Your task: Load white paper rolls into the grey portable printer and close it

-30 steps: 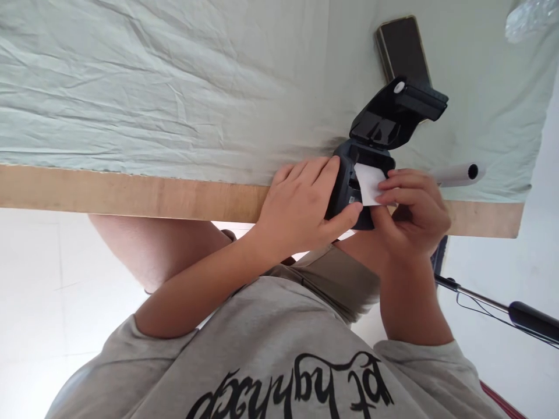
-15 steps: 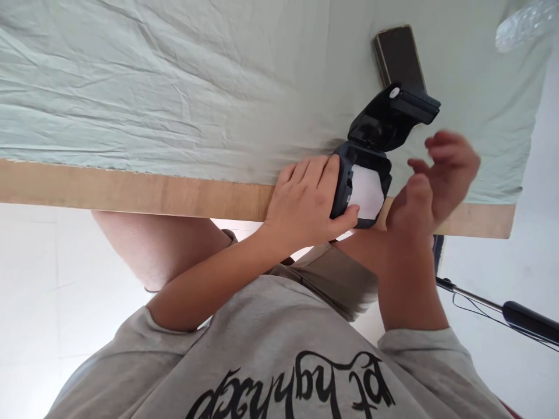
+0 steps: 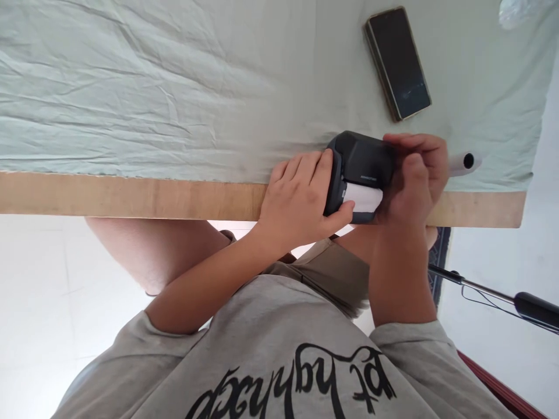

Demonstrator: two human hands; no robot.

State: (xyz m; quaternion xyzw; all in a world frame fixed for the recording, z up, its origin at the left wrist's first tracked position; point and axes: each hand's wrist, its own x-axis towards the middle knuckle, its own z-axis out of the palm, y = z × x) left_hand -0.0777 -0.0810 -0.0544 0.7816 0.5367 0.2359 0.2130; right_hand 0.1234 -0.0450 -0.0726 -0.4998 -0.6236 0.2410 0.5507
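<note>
A dark handheld device point(image 3: 364, 157), perhaps a small printer, rests near the table's front edge with its lid lowered over much of a white paper roll point(image 3: 363, 197). My left hand point(image 3: 301, 189) is wrapped round the device's left side, its thumb by the paper. At the right side, my right hand point(image 3: 417, 174) touches the lid with its fingers bent; part of its grip is blurred and in shadow.
A dark phone point(image 3: 399, 64) lies on the pale green cloth point(image 3: 196, 87) beyond the device. Right of my right hand is a white tube-like object point(image 3: 466, 162) with a dark end. Clear plastic point(image 3: 517, 13) lies at the far right. A wooden edge point(image 3: 131, 193) runs along the front.
The device's lid has swung down from upright over the paper roll. My right hand has moved left onto it, uncovering the white tube-like object. My left hand keeps its hold.
</note>
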